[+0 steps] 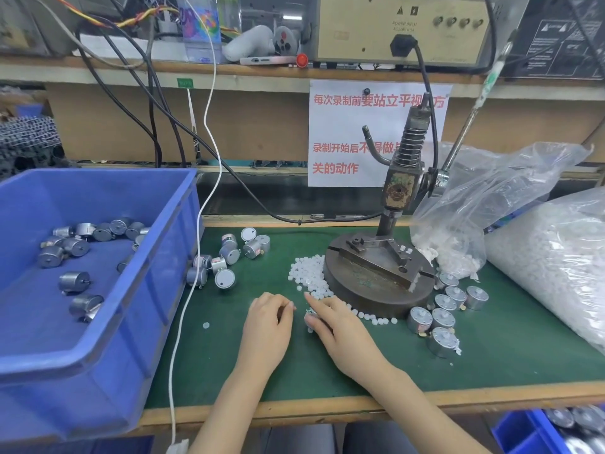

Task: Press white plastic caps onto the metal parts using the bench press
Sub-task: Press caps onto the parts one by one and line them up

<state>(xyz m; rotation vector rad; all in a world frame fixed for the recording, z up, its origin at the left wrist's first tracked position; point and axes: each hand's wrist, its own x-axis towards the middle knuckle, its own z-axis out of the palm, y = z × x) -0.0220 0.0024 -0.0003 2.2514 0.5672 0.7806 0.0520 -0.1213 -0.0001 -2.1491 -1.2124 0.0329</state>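
A green-matted table [229, 355] under a cluttered wooden shelf [98, 65] carries a blue bin [98, 322] at left, 2 clear bags [556, 257] of white pieces at right, and the bench press [379, 276] between, its column upright and its lever slanting up to the right. Loose caps [309, 273] lie against its round base. Just in front, the right hand [330, 317] curls its fingers round a metal part [310, 312], mostly hidden, so its axis is unreadable. The left hand [270, 317], just beside, has curled fingers; whether they pinch anything cannot be told.
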